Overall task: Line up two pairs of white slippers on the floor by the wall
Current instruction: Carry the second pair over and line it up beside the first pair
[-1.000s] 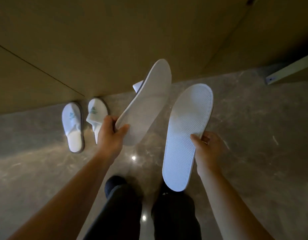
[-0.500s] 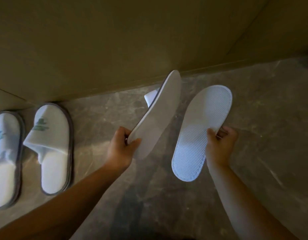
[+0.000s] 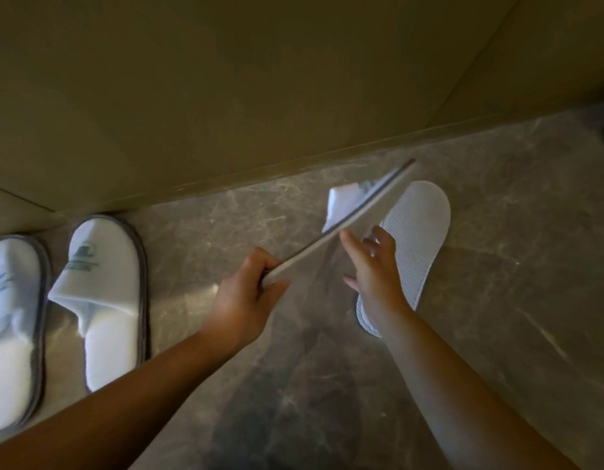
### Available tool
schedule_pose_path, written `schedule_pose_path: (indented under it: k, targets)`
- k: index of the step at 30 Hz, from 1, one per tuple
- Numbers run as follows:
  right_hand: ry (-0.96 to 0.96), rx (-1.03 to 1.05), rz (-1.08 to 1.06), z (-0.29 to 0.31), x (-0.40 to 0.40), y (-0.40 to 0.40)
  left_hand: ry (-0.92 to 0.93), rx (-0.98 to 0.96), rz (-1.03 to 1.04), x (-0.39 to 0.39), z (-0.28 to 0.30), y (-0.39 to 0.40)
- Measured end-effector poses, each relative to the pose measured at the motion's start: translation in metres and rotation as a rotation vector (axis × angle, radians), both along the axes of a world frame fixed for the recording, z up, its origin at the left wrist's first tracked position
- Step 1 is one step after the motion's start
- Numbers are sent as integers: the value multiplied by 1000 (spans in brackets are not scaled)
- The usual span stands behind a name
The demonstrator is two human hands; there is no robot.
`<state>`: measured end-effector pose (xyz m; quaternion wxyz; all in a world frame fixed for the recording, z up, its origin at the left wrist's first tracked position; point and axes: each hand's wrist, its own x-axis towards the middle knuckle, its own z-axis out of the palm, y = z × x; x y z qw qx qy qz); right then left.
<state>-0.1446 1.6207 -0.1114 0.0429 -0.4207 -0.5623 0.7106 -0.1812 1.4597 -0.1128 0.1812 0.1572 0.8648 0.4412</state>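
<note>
White terry cloth and grey piping marked the two slippers already on the floor (image 3: 497, 266) at the left: the far-left slipper (image 3: 12, 330), cut off by the frame edge, and the second slipper (image 3: 107, 300) just beside it. Both lay sole down and parallel, toes toward the wall (image 3: 259, 79) and close to its base, heels toward the person, long axes running straight out from the wall.

To the right, well apart from that pair, both hands were busy. The left hand (image 3: 246, 300) was closed on the heel end of the edge-on slipper (image 3: 348, 222), thumb beneath and fingers above, and held it off the floor. It was turned on its side so that mainly the thin grey-trimmed edge showed, its long axis slanting up and to the right, toe end toward the wall, white upper facing left.

The right hand (image 3: 375, 269) had its fingers loosely curled and part open around the near edge of the upturned slipper (image 3: 419, 239); whether it truly gripped could not be told. That slipper showed its ribbed sole upward, toe toward the wall and slightly right, heel hidden behind the wrist. Whether it rested on the floor or hung just above it was unclear.

Marbled grey-brown stone lay bare between the two groups.
</note>
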Motion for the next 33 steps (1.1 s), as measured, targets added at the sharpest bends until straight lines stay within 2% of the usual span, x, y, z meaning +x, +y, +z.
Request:
schedule_pose_path:
  k: [3, 7, 9, 12, 14, 17, 20, 22, 25, 28, 33]
  targets:
    - [-12, -84, -28, 10, -11, -10, 83, 6, -135, 7, 15, -6]
    - [4, 48, -27, 12, -13, -10, 146, -6, -265, 13, 22, -15]
    - [-17, 117, 8, 9, -14, -11, 110, 6, -282, 13, 22, -21]
    - [-20, 159, 79, 8, -15, -17, -115, 4, 16, 8, 17, -23]
    - [7, 135, 137, 7, -14, -25, -368, 51, 241, 0, 10, -26]
    - [14, 94, 263, 2, -12, -40, -633, 226, 316, -3, 2, -35]
    - [-13, 29, 344, -10, -12, -51, -680, 319, 429, 2, -8, -45]
    - [-40, 30, 363, -20, -13, -54, -644, 275, 479, 5, -18, -55]
    - [-147, 212, 411, -41, -11, -57, -599, 205, 553, 5, -34, -72]
    - [-248, 428, 566, -63, -4, -64, -577, 151, 602, 2, -50, -84]
    - [-222, 763, 773, -92, -1, -73, -582, 68, 662, -11, -80, -96]
